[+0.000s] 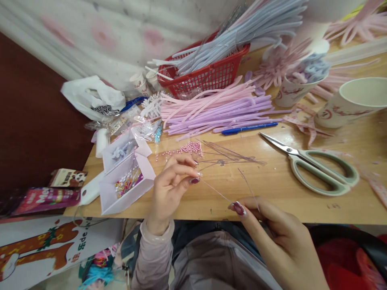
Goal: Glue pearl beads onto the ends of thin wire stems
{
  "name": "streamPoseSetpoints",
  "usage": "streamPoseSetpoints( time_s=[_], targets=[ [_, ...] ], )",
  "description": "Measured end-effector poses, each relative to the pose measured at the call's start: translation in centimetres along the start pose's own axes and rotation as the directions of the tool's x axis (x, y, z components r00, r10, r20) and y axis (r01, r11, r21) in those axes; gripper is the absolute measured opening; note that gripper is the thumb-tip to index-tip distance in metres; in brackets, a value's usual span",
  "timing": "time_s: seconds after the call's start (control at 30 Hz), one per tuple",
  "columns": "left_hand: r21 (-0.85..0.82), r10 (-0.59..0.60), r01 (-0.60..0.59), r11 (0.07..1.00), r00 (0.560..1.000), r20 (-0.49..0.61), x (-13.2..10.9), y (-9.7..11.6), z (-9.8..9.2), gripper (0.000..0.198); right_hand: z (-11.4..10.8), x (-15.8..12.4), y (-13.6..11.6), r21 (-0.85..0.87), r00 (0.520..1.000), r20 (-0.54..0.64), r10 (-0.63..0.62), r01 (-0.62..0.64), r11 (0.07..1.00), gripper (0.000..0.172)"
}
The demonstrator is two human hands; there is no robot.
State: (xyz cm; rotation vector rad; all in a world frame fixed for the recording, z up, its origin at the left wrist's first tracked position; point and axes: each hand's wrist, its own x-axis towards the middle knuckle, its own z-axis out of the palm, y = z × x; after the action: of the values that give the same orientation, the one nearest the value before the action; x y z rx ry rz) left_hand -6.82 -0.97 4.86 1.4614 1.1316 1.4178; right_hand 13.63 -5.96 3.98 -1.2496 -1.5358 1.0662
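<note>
Sitting at the far left of the wooden table (281, 189) is a crumpled white plastic bag (90, 96). Nearer, by the table's left edge, are two open white paper boxes (121, 191); the near one holds mixed coloured beads. Just right of the boxes, a scatter of pink pearl beads (191, 148) lies on the wood.

The left hand (172, 187) hovers just near of those beads. Its fingers are curled in, with thumb and fingertips pinched narrowly on one end of a thin wire (216, 191). The wire runs down and to the right, low over the near edge of the table, to the right hand (273, 227). This hand is also closed to a narrow pinch, thumb against forefinger, gripping the wire's other end. A second strand rises from that pinch toward the far side.

Beyond the hands, a red basket (211, 76) full of pale blue pipe cleaners stands at the far side. A heap of pink and purple pipe cleaners (217, 110) lies in front of it. A blue pen (249, 128) lies along the heap's near edge, and a few loose wires (231, 155) lie between it and the hands. To the right are green-handled scissors (320, 169), blades apart. Two paper cups (356, 100) stand farther off.
</note>
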Motion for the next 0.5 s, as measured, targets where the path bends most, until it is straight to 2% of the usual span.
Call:
streamPoseSetpoints(
  time_s=[0.33, 0.5],
  targets=[
    [0.017, 0.108, -0.109, 0.994, 0.991, 0.074, 0.3, -1.0, -0.4, 0.004, 0.2, 0.1, 0.3, 0.008, 1.000, 0.020, -0.023, 0.023, 1.000, 0.014],
    [0.011, 0.112, -0.113, 0.994, 0.990, 0.081, 0.3, -1.2, -0.3, 0.004, 0.3, 0.1, 0.3, 0.009, 1.000, 0.013, -0.022, 0.022, 1.000, 0.014]
  ],
)
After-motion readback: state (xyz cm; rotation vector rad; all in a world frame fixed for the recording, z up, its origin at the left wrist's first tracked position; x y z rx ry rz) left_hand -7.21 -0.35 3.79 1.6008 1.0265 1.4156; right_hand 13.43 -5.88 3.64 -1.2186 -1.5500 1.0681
